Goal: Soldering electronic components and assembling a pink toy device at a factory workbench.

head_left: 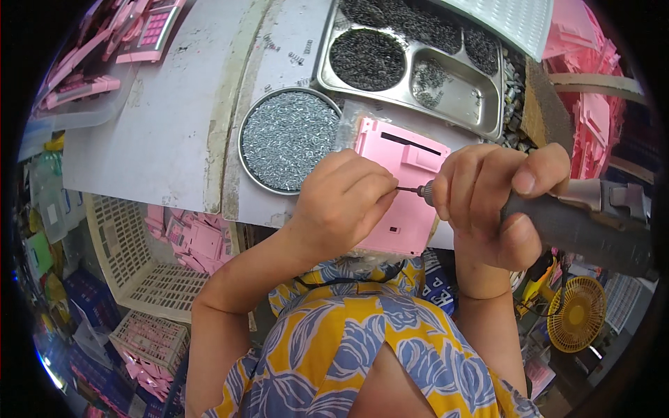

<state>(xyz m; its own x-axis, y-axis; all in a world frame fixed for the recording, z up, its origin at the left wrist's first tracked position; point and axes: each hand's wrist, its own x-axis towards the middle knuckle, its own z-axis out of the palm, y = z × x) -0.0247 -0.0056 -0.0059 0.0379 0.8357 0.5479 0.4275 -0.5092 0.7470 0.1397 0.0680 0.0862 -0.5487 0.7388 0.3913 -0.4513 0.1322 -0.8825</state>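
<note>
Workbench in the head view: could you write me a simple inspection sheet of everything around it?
Surface: pale tabletop, scuffed and stained.
Job's things: pink panel at the near edge; round dish of small silvery pieces; compartmented metal tray with small dark parts.
Clutter: loose coils beside the tray; pink casings piled upper left.
Hands: right hand grips a dark power screwdriver; left hand has its fingers bunched at the bit's tip, anything pinched hidden.
Cables: apparently a dark cord near the yellow fan.
Surroundings: lattice crate holding pink parts, lower left.
</note>
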